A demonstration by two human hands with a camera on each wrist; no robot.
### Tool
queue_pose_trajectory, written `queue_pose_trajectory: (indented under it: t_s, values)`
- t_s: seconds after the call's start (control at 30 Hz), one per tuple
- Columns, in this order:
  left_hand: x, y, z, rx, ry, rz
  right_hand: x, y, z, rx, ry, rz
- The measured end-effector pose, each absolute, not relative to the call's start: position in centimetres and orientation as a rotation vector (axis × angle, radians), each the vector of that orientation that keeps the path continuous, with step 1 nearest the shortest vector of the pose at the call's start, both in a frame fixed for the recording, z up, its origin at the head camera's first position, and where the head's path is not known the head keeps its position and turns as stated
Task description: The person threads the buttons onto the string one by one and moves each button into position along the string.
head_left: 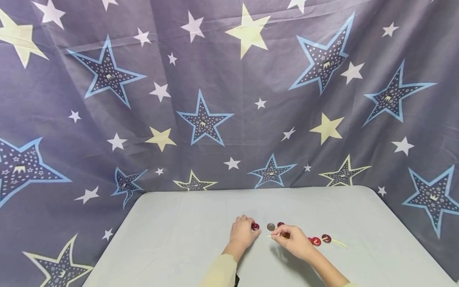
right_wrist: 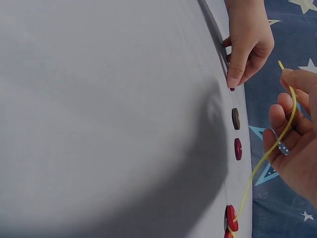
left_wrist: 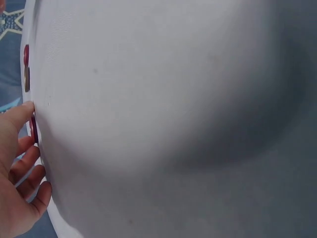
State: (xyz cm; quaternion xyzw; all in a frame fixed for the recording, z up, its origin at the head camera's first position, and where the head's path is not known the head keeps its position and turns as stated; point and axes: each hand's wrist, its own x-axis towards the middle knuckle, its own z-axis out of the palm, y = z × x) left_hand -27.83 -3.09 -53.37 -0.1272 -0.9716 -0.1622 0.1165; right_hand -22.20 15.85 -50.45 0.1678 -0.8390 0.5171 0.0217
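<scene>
Item: button-stringing work on a pale desk [head_left: 179, 239], star-printed cloth [head_left: 201, 119] hung behind

- Left hand [head_left: 242, 235]: fingers curled, tips pinching a dark red button [head_left: 255, 227] that sits on the desk just right of the knuckles; the wrist view shows the forefinger on its edge
- Right hand [head_left: 292, 239]: near centre-right, thumb and forefinger pinching the free end of a yellow cord [right_wrist: 277, 139], the tip standing just clear of the fingers
- Cord: trails right from that hand across the desk, carrying threaded red buttons [head_left: 319, 240] that lie just right of the hand
- Loose stock: one brown button [head_left: 271, 227] and one further red button [head_left: 281, 225] between the two hands, flat on the desk

Risks, as judged:
- Pinched button may skid or flip on the smooth surface, since only fingertips hold its thin rim
- Limp cord tip may bend or miss the hole; the short stub past the fingers gives little to steer with
- Lifting the cord end may let threaded buttons slide off the far tail, should it lack a knot; none can be made out
- Loose buttons between the hands may be knocked away
</scene>
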Motion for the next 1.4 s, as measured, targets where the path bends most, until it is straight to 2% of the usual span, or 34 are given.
queue_pose_trajectory:
  t_s: [0.13, 0.37, 0.7, 1.13, 1.4]
  values:
    - [-27.9, -3.0, -53.4, -0.343, -2.860, -0.538, -22.2, 15.9, -50.4, 0.537, -2.587, 1.602]
    - [-28.3, -3.0, -53.6, -0.296, -2.882, -0.643, -20.2, 14.8, -46.8, 0.501, -2.640, 1.549]
    - [-28.4, -3.1, -53.4, -0.314, -2.893, -0.676, -20.1, 14.9, -46.8, 0.497, -2.652, 1.551]
    - [-28.3, -3.2, -53.1, -0.478, -2.808, -0.726, -20.1, 14.8, -46.6, 0.515, -2.634, 1.551]
    - [-27.6, -3.6, -52.4, -0.576, -2.754, -0.777, -21.4, 15.3, -49.2, 0.504, -2.628, 1.539]
